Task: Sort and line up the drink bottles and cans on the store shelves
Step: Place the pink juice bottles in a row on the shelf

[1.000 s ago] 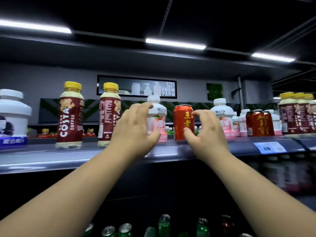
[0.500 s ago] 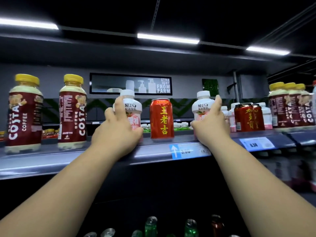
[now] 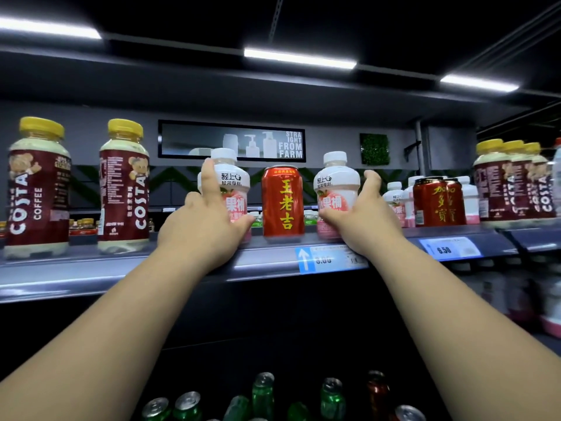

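Gripping a pink-and-white bottle in each hand, I had both palms up on the top shelf (image 3: 91,268) at that moment. A second before, my hands had hovered loosely in front of the red can (image 3: 283,202), fingers curled and closed on nothing; half a second before, they had parted to either side and settled against the two bottles. By this moment my left hand (image 3: 206,229) was wrapped round the lower body of the left bottle (image 3: 232,180), forefinger up along its side, thumb across the front near the can. My right hand (image 3: 361,220) clasped the right bottle (image 3: 337,183) from its outer side, fingers reaching round behind and thumb low on the label. Both bottles stood upright on the shelf, one on each side of the can and just beside it, not visibly touching it.

I judged this meant the can was the odd one in the row: two like bottles split by a different drink. With both in hand, the likely next step was to bring them together or shift them towards the other pink bottles (image 3: 394,199) further right, beside the darker red cans (image 3: 437,202). The two Costa bottles (image 3: 124,180) to my left stood untouched, well apart from my hands. The risk I saw was knocking the can with a thumb as either bottle moved.
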{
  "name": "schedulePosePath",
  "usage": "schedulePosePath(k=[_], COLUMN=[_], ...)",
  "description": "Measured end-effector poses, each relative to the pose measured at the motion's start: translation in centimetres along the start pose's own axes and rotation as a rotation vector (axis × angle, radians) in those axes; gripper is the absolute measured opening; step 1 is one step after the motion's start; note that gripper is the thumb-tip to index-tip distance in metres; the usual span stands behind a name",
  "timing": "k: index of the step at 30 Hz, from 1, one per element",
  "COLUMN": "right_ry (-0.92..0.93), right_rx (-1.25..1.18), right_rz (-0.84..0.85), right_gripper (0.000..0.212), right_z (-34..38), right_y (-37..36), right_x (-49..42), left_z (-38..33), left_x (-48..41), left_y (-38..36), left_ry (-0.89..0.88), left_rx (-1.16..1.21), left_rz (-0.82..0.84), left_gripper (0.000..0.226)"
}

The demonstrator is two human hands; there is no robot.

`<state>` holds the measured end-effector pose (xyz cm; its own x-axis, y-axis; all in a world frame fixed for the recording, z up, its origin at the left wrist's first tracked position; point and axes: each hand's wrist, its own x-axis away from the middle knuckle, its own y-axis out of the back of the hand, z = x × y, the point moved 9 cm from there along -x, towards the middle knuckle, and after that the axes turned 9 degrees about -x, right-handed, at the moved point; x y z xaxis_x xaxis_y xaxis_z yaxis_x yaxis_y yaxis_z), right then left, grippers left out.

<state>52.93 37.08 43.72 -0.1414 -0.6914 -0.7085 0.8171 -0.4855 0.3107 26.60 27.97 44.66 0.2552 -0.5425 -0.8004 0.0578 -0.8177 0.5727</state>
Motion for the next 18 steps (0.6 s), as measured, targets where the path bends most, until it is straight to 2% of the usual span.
schedulePosePath(k=[8,13,18], right_ry=[0.021,0.023,0.02], right_rx=[-0.124,0.066,0.043], right_rz=[-0.02,0.036,0.039], right_gripper=[0.09,0.11,0.102], right_z=[-0.1,0.2,0.2], right_y=[0.4,-0.6,-0.4], right_x=[0.1,0.2,0.2], left_z=[-0.2,-0.4,-0.7], left_x=[0.3,0.4,0.7], left_y=[0.7,0.4,0.4], left_ry=[-0.053,-0.036,-0.044], left_rx=[0.097,0.035,-0.006], left_rz=[-0.038,-0.023,0.013], left_gripper=[0.109,0.112,0.125])
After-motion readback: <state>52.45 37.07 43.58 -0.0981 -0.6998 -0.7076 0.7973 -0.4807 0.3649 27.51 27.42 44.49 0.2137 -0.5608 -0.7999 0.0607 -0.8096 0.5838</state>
